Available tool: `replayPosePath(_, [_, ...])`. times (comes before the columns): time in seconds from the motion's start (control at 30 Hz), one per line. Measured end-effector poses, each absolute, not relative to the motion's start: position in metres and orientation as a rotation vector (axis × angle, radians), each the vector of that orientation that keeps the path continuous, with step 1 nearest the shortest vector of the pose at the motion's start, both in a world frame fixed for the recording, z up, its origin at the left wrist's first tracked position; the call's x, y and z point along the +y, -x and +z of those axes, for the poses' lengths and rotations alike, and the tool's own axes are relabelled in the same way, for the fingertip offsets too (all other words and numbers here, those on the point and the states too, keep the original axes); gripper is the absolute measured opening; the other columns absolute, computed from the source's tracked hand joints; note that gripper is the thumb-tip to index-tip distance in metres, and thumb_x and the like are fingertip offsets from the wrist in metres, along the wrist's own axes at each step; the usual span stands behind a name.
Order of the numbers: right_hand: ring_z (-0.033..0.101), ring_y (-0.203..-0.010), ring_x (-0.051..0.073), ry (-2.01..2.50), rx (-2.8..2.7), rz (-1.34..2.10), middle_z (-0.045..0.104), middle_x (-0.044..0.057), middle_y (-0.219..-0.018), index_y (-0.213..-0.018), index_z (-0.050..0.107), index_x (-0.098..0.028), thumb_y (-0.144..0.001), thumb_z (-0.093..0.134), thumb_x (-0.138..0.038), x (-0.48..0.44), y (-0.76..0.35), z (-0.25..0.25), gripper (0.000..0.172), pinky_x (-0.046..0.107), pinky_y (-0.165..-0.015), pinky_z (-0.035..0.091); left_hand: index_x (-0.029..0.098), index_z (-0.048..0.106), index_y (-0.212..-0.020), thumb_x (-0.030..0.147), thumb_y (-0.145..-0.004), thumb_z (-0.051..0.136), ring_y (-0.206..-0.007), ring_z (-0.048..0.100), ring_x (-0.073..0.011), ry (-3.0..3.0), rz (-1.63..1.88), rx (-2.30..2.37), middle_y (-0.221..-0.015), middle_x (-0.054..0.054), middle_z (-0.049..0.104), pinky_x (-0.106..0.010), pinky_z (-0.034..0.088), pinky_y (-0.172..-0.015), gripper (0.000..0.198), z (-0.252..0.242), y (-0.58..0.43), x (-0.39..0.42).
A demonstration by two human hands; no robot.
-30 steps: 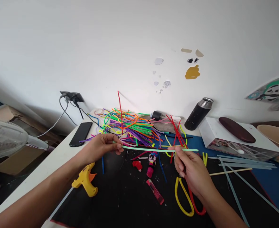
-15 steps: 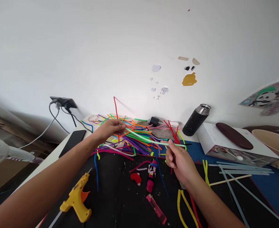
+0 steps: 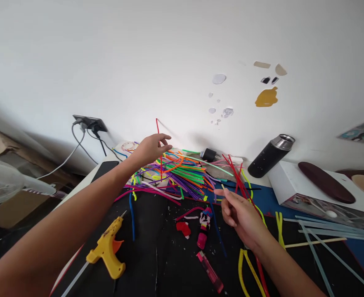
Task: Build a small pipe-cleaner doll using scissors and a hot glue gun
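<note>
My left hand (image 3: 152, 149) reaches out over a heap of colourful pipe cleaners (image 3: 182, 171), fingers stretched and apart, right beside a red pipe cleaner (image 3: 157, 128) that stands up from the heap. A pale green stick (image 3: 214, 166) lies across the heap with neither hand on it. My right hand (image 3: 240, 214) hovers nearer to me, at the heap's right edge, fingers loosely bent and apart, with nothing I can see in them. Below it on the black mat (image 3: 166, 260) lie a small pipe-cleaner figure (image 3: 204, 225) and a red piece (image 3: 183, 229).
A yellow glue gun (image 3: 107, 252) and a pink lighter (image 3: 210, 271) lie on the mat. A black flask (image 3: 270, 156), a white box (image 3: 306, 194) and clear glue sticks (image 3: 327, 231) are to the right. A phone (image 3: 105, 168), cables and a fan (image 3: 5, 181) are to the left.
Both hands let go of the pale green stick, which now rests on the heap. My left hand has moved farther out toward the wall; the right hand has opened.
</note>
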State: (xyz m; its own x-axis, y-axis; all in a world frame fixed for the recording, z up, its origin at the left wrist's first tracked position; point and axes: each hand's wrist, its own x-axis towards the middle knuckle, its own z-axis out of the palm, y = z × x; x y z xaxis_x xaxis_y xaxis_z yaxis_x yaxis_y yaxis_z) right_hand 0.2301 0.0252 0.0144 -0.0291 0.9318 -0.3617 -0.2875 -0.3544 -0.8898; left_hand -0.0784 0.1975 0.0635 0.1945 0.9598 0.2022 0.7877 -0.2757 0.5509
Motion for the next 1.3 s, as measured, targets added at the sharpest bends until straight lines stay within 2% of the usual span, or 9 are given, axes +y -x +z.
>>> replayPosePath(0.1, [0.037,-0.038,0.005,1.279,-0.788,1.611,0.051,-0.007,-0.054,-0.106,0.074,-0.012,-0.073,0.088,-0.065,0.013,-0.234,0.016,0.064,0.022,-0.042,0.019,0.021,0.073,-0.127,0.051,-0.091,0.064,-0.084,0.068,-0.0219,-2.088,0.729,1.709,-0.105,-0.006,0.079,-0.031,0.050,-0.072,0.048,0.062,0.120,0.175])
replayPosePath(0.3, [0.038,-0.039,0.005,1.260,-0.875,1.717,0.052,-0.006,-0.056,-0.108,0.074,-0.014,-0.082,0.081,-0.067,-0.010,-0.223,0.025,0.060,0.022,-0.043,0.021,0.021,0.078,-0.116,0.058,-0.089,0.056,-0.080,0.070,-0.0237,-2.023,0.554,1.861,-0.093,-0.005,0.080,-0.031,0.051,-0.070,0.051,0.037,0.182,0.141])
replayPosePath(0.47, [0.038,-0.038,0.005,1.248,-0.922,1.805,0.052,-0.006,-0.055,-0.109,0.074,-0.013,-0.085,0.077,-0.069,-0.024,-0.205,0.023,0.061,0.021,-0.041,0.020,0.023,0.078,-0.115,0.047,-0.092,0.058,-0.080,0.071,-0.0240,-2.159,0.355,1.936,-0.093,-0.005,0.079,-0.031,0.049,-0.072,0.039,0.019,0.173,0.129])
replayPosePath(0.57, [0.037,-0.038,0.004,1.233,-0.946,1.843,0.052,-0.007,-0.055,-0.109,0.073,-0.014,-0.085,0.076,-0.071,-0.030,-0.192,0.020,0.062,0.021,-0.040,0.022,0.024,0.076,-0.118,0.042,-0.093,0.062,-0.090,0.072,-0.0252,-2.243,0.313,1.922,-0.101,-0.006,0.078,-0.031,0.049,-0.074,0.034,0.010,0.155,0.132])
replayPosePath(0.73, [0.037,-0.038,0.004,1.238,-0.974,1.868,0.052,-0.008,-0.054,-0.108,0.073,-0.015,-0.084,0.075,-0.073,-0.037,-0.177,0.012,0.064,0.019,-0.039,0.025,0.024,0.077,-0.094,0.033,-0.094,0.064,-0.091,0.072,-0.0247,-2.339,0.260,1.929,-0.099,-0.007,0.076,-0.030,0.049,-0.074,0.016,0.003,0.144,0.136])
replayPosePath(0.87, [0.037,-0.036,0.005,1.244,-0.998,1.897,0.051,-0.008,-0.053,-0.108,0.072,-0.015,-0.084,0.074,-0.074,-0.040,-0.173,0.006,0.064,0.019,-0.038,0.025,0.022,0.075,-0.094,0.032,-0.098,0.057,-0.091,0.071,-0.0249,-2.386,0.280,1.959,-0.096,-0.007,0.075,-0.032,0.050,-0.073,0.021,0.012,0.147,0.139])
replayPosePath(1.03, [0.038,-0.036,0.005,1.254,-0.988,1.925,0.052,-0.008,-0.053,-0.108,0.071,-0.015,-0.084,0.073,-0.075,-0.045,-0.167,0.005,0.065,0.018,-0.037,0.019,0.022,0.074,-0.098,0.031,-0.101,0.051,-0.108,0.067,-0.0300,-2.544,0.271,1.882,-0.107,-0.012,0.074,-0.037,0.051,-0.087,0.025,0.027,0.140,0.149])
replayPosePath(1.2, [0.036,-0.034,0.005,1.222,-0.993,1.975,0.051,-0.008,-0.051,-0.107,0.071,-0.014,-0.081,0.074,-0.078,-0.049,-0.162,0.004,0.069,0.018,-0.035,0.019,0.020,0.074,-0.085,0.014,-0.093,0.055,-0.104,0.068,-0.0319,-2.642,0.142,1.763,-0.097,-0.016,0.075,-0.040,0.051,-0.088,0.021,0.021,0.133,0.155])
replayPosePath(1.3, [0.037,-0.035,0.005,1.212,-0.976,1.974,0.052,-0.008,-0.052,-0.108,0.072,-0.014,-0.081,0.075,-0.076,-0.052,-0.163,0.004,0.068,0.018,-0.036,0.021,0.022,0.075,-0.087,0.014,-0.092,0.056,-0.105,0.069,-0.0307,-2.632,0.130,1.748,-0.097,-0.014,0.076,-0.038,0.052,-0.088,0.020,0.015,0.130,0.154])
